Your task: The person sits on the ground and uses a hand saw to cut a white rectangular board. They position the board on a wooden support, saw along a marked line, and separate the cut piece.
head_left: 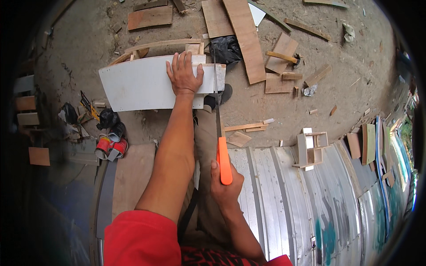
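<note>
While the white panel [137,84] lies across a wooden frame [162,44] ahead of us, our left hand [184,73] presses flat on it, fingers spread, and our right hand [227,184] wraps round the orange handle [225,162] of the saw [218,111]. The blade crosses a shorter white piece [208,80] at the panel's right end; whether the teeth bite, we cannot tell. For a clean cut, we should probably lean firmly on the panel, draw long, straight strokes and guard our left thumb, which sits near the cutting line. The dark shoe [226,94] beside the blade looks worth moving clear. Beyond, a black plastic bag [227,49] crowds the tip, with a long plank [246,42] beside it; metal sheets [284,186] spread at our right.
</note>
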A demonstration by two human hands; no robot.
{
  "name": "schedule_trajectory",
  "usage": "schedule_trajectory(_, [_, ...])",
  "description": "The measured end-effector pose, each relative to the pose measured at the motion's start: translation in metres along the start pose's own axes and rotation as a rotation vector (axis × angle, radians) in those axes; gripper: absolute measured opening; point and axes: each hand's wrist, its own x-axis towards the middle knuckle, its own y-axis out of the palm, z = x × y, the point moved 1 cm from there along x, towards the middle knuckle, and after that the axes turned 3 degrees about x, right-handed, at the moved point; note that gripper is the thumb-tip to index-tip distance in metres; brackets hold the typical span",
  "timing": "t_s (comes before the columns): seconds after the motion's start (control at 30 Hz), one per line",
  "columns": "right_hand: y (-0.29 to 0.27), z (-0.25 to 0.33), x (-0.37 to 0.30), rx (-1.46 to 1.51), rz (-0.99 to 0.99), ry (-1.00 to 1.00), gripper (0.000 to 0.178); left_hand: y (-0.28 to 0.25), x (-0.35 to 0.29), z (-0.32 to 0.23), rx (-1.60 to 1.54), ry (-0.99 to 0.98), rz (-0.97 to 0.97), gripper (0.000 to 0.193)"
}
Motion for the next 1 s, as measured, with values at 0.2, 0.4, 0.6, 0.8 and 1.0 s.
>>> schedule_trajectory(0.2, [0.017,-0.006,0.064,0.045,-0.024,-0.069,0.023,0.0,-0.001,0.0,0.02,-0.003,0.006,0.058])
schedule_trajectory(0.4, [0.032,-0.012,0.072,0.083,-0.056,-0.046,0.023,-0.002,0.002,-0.002,0.022,0.009,0.016,0.058])
schedule_trajectory(0.6, [0.013,-0.005,0.031,0.1,-0.03,0.029,0.022,-0.003,0.0,0.003,0.029,-0.019,-0.003,0.058])
schedule_trajectory(0.8, [0.043,-0.005,0.113,0.153,-0.074,-0.096,0.03,0.001,0.0,-0.004,0.007,0.027,0.017,0.059])
schedule_trajectory(1.0, [0.001,-0.01,-0.007,-0.006,0.004,-0.028,0.019,0.001,-0.001,0.003,0.015,-0.021,0.023,0.058])
